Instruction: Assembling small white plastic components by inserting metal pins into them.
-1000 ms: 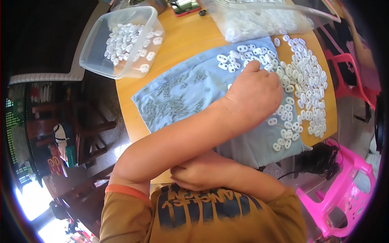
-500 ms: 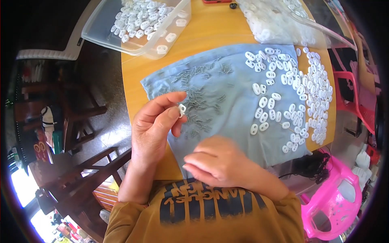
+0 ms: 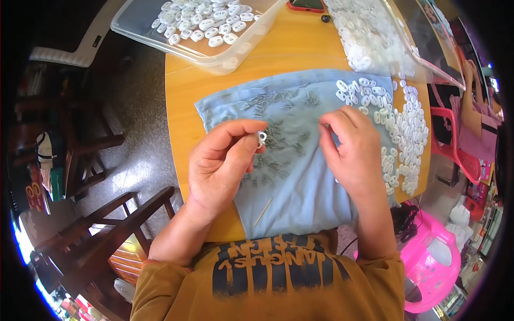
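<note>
Between the thumb and forefinger of my left hand [image 3: 222,160] is a small white two-hole plastic cord lock [image 3: 261,139], held above the blue cloth [image 3: 305,187]. Small grey metal springs [image 3: 278,101] lie scattered on the cloth beneath it. My right hand [image 3: 353,150] hovers over the cloth's right part, its thumb and forefinger tips brought together; whether anything small sits between them I cannot make out. A thin wooden stick [image 3: 263,212] lies on the cloth near my body. More white cord locks [image 3: 409,139] are spread to the right, partly behind my right hand.
At the far left of the wooden table [image 3: 184,134] a clear plastic tub [image 3: 230,61] holds many white pieces. A clear bag [image 3: 369,48] of white pieces lies far right. Beside the table stand a pink plastic chair [image 3: 447,267] and a red one [image 3: 463,155]; another person's arm [image 3: 471,107] shows there.
My right hand has moved up and right, away from my body, uncovering the wooden stick. My left hand still holds the cord lock, slightly further right in view. The view has shifted.
</note>
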Motion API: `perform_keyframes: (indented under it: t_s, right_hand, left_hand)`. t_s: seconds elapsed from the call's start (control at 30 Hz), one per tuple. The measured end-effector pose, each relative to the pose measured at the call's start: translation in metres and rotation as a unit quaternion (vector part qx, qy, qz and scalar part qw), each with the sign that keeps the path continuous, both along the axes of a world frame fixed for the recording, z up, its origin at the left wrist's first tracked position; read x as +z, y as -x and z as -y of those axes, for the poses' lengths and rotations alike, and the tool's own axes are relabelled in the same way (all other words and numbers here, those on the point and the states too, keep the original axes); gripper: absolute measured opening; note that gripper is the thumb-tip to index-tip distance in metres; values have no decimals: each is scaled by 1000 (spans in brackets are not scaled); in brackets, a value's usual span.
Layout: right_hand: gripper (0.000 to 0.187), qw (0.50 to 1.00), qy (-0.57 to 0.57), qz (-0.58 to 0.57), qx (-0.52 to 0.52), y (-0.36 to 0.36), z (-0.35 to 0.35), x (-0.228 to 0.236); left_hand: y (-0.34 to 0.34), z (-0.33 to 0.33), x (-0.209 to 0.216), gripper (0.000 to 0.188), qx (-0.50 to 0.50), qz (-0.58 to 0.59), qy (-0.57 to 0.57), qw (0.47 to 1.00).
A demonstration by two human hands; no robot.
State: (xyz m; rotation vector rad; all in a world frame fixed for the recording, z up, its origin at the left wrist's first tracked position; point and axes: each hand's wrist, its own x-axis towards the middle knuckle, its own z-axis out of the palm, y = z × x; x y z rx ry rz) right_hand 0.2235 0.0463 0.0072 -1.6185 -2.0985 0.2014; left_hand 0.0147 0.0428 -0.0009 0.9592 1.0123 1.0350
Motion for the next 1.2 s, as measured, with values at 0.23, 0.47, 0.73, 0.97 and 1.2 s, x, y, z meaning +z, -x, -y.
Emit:
perform_keyframes:
  t_s: [0.23, 0.47, 0.73, 0.97, 1.2]
  right_hand:
    - [9, 999, 30, -10, 6, 1, -3, -4]
    - [9, 992, 116, -42, 2, -6, -12, -3]
    - [12, 993, 70, -90, -11, 8, -3, 3]
    - [13, 874, 142, -463, 38, 48, 14, 14]
    - [12, 800, 173, -574, 30, 51, 13, 6]
  left_hand:
    - [-1, -2, 2, 18, 8, -11, 6, 1000]
    - [3, 0, 0, 20, -25, 21, -13, 999]
    - [8, 2, 2, 21, -28, 39, -9, 999]
    - [10, 1, -2, 23, -65, 122, -16, 990]
    - [8, 2, 0, 24, -65, 102, -28, 992]
